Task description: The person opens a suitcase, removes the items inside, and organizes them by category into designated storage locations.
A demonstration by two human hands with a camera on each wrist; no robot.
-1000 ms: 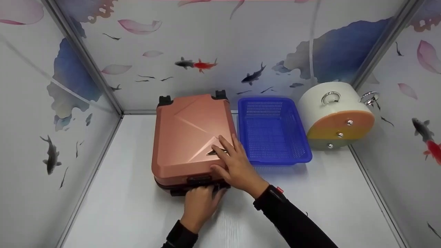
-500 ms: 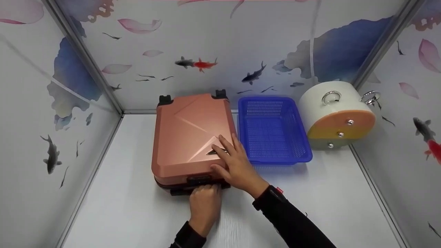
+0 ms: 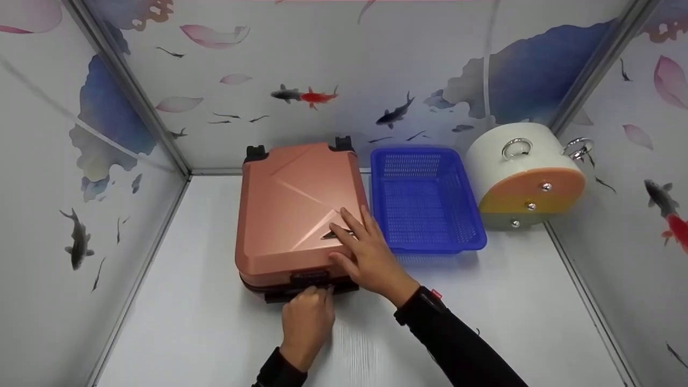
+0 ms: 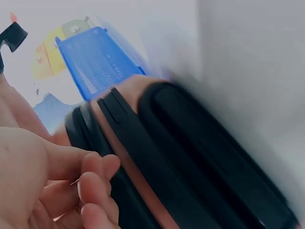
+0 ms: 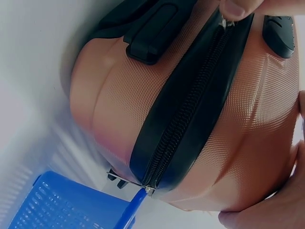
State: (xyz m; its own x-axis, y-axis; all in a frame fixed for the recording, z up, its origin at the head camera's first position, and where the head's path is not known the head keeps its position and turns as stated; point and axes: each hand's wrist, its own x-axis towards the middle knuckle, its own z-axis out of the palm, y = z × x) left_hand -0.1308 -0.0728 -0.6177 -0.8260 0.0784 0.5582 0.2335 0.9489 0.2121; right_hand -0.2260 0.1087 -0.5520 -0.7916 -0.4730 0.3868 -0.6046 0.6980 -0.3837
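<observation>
A rose-pink hard-shell suitcase (image 3: 301, 209) lies flat on the white table, wheels toward the back wall. At its near side my left hand (image 3: 309, 320) pinches a metal zipper pull (image 5: 226, 22), thumb against curled fingers. The black zipper (image 5: 186, 109) runs along the case's side in the right wrist view, with another metal zipper end (image 5: 149, 191) near the corner. My right hand (image 3: 371, 263) rests on the lid's near right corner, fingers spread and fairly straight. A black carry handle (image 4: 209, 148) shows beside the left fingers in the left wrist view.
A blue plastic basket (image 3: 473, 244) stands just right of the suitcase. Beyond it, a white rounded drawer box (image 3: 505, 150) with orange, yellow and green drawer fronts sits by the right wall. Printed panels (image 3: 344, 59) enclose the table (image 3: 188, 301) at the back and sides.
My left hand first shifts right along the suitcase's near side, its thumb drawing in, then moves back left. The right hand stays on the lid. The head view tilts slightly.
</observation>
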